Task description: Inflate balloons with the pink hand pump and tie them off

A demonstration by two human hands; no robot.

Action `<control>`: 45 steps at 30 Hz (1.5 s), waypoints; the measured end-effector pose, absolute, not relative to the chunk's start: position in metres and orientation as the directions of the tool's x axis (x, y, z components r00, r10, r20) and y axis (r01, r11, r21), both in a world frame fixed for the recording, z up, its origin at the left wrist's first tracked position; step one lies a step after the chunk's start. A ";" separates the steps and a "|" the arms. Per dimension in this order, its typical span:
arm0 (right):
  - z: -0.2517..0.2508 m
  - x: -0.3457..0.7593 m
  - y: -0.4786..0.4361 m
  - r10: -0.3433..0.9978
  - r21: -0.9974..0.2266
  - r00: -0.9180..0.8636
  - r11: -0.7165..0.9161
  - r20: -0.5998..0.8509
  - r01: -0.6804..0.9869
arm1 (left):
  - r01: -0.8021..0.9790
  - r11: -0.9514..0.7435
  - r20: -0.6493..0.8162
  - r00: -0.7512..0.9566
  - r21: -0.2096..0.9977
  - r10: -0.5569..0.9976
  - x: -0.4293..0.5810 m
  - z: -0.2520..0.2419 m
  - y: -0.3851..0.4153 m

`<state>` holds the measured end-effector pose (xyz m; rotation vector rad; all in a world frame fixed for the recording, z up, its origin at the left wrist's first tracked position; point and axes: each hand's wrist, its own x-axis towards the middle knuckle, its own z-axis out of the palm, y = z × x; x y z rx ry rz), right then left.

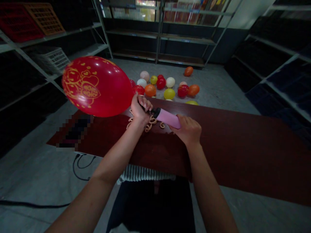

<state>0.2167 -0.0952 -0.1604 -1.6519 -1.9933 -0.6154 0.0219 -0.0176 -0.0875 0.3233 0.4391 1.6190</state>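
Observation:
A big red balloon with a gold heart print is inflated and floats above the left part of the dark red table. My left hand is closed round the balloon's neck where it meets the black nozzle of a pink hand pump. My right hand grips the rear end of the pump. Some pale, limp balloons lie on the table under the pump.
Several inflated balloons in red, orange, yellow and white lie on the concrete floor beyond the table. Metal shelving lines the walls, with crates on the left racks. A black cable runs over the floor at the left.

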 end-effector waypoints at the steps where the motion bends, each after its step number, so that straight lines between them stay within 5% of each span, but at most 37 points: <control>1: -0.160 0.219 -0.095 0.778 0.043 -0.156 0.165 0.609 0.985 | -0.883 -0.071 -0.052 -0.107 0.465 0.993 0.018 -0.087 -0.016; 10: -0.156 0.259 -0.097 0.796 0.113 -0.113 0.056 0.595 0.992 | -0.862 -0.161 -0.123 -0.248 0.481 0.961 -0.018 -0.081 0.002; 17: -0.161 0.265 -0.097 0.773 0.057 -0.028 -0.011 0.634 0.998 | -0.845 -0.194 -0.133 -0.295 0.498 0.946 -0.021 -0.084 0.006; 28: -0.165 0.225 -0.096 0.774 0.042 -0.138 0.143 0.618 0.989 | -0.859 -0.124 -0.095 -0.196 0.497 0.976 0.023 -0.094 -0.014; 38: -0.180 0.198 -0.087 0.793 -0.091 -0.136 0.234 0.594 0.968 | -0.818 -0.070 -0.104 -0.157 0.571 0.982 0.035 -0.098 -0.013; 45: -0.182 0.194 -0.088 0.811 -0.293 0.002 0.210 0.585 0.933 | -0.763 -0.044 -0.110 -0.149 0.645 0.983 0.029 -0.076 0.009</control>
